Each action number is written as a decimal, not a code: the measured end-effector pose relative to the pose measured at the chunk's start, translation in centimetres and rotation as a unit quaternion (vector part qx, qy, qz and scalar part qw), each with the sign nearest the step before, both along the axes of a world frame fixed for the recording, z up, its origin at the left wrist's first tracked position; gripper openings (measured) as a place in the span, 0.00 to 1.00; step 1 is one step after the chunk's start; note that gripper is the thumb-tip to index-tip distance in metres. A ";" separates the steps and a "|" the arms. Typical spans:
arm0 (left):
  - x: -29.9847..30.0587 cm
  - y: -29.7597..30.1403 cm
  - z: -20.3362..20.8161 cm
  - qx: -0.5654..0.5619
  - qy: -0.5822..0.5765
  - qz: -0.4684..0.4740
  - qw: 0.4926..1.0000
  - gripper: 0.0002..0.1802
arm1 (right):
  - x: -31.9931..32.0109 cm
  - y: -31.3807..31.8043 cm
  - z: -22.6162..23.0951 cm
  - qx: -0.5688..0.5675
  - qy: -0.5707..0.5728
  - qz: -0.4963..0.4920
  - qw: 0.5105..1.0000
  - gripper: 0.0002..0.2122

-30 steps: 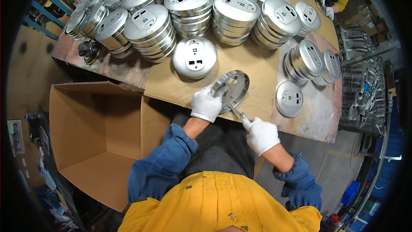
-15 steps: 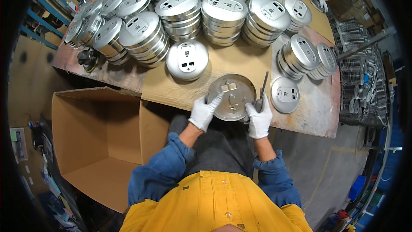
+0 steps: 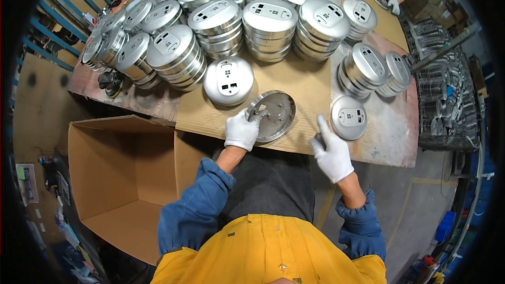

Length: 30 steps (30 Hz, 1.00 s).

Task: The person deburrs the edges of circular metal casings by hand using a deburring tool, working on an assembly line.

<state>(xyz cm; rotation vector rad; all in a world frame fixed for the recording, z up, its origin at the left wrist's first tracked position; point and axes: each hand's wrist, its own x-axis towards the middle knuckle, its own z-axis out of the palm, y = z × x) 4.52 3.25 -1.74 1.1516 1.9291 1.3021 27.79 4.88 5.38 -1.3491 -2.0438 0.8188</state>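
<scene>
My left hand [image 3: 243,130] is closed on the left edge of a round, shallow metal cover [image 3: 280,113]. The cover is tilted over the cardboard sheet, its hollow underside with cut-outs and small posts turned up toward me. To its right, apart from it, is my right hand [image 3: 332,153], index finger stretched forward. Between that hand's thumb and fingers shows the dark handle of a slim hand tool [image 3: 319,138]; its blade is smeared by motion. Both hands wear white gloves. Beyond the held cover rests a finished-looking silver cover [image 3: 229,81], and a single cover [image 3: 349,118] lies beside my right hand.
Stacks of silver covers [image 3: 270,26] fill the table's far side, with shorter stacks [image 3: 363,68] at right. An open cardboard box [image 3: 123,163] stands at left below the table edge. A power tool [image 3: 110,83] sits by the left stacks. A co-worker's gloved hands [image 3: 393,5] work at far right.
The cover has gone from nearly flat between both hands to tilted in my left hand alone. My right hand has moved away rightward and toward me, and the tool no longer points upright.
</scene>
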 end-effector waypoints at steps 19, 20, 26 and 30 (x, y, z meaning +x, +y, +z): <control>1.6 -0.4 1.5 0.020 0.209 -0.045 0.977 0.10 | -3.1 -1.2 3.3 0.018 -0.408 0.224 0.885 0.15; 1.6 -0.5 1.5 0.019 0.209 -0.045 0.977 0.10 | -3.2 -1.0 3.4 0.018 -0.408 0.225 0.885 0.15; 1.8 -0.5 1.8 0.046 0.221 -0.049 0.973 0.09 | -3.8 0.6 3.9 -0.007 -0.411 0.261 0.873 0.12; 1.8 -0.4 1.7 0.042 0.180 -0.051 0.981 0.09 | -4.3 0.9 4.0 -0.019 -0.420 0.276 0.864 0.11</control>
